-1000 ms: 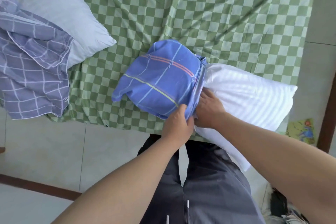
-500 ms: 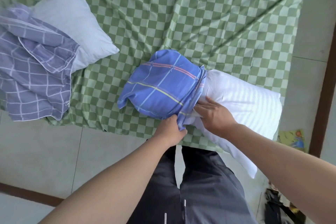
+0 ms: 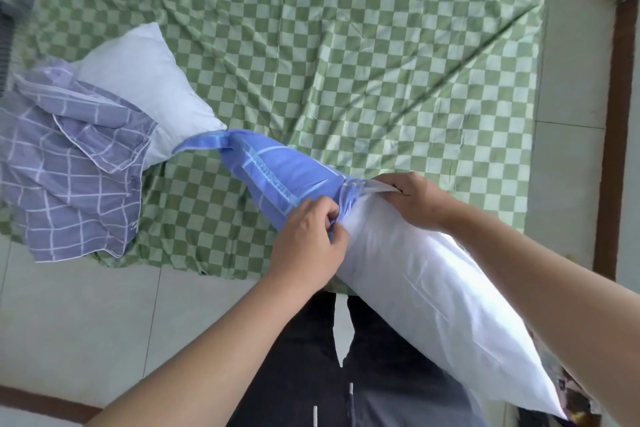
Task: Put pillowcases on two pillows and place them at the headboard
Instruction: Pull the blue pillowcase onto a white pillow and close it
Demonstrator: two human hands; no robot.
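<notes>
**Pillow lifted off the bed, case slack at its far end**

The white pillow (image 3: 440, 291), which lay flat on the green checked sheet (image 3: 381, 62) half a second ago with the blue pillowcase (image 3: 277, 173) bulging over its end, now hangs off the bed edge, running from centre frame toward 5 o'clock. The case has gone limp and trails toward 10 o'clock, so less of the pillow seems seated inside than before. The left hand (image 3: 308, 243) has its fingers curled, pinching the case's opening hem at the near side; the right hand (image 3: 412, 198) grips the hem at the far side, fingers clamped on blue and white fabric. This looks like a shake-down grip to drop the pillow deeper. At 9 o'clock the second pillow (image 3: 145, 80) lies uncased under a lilac grid pillowcase (image 3: 69, 177).
</notes>
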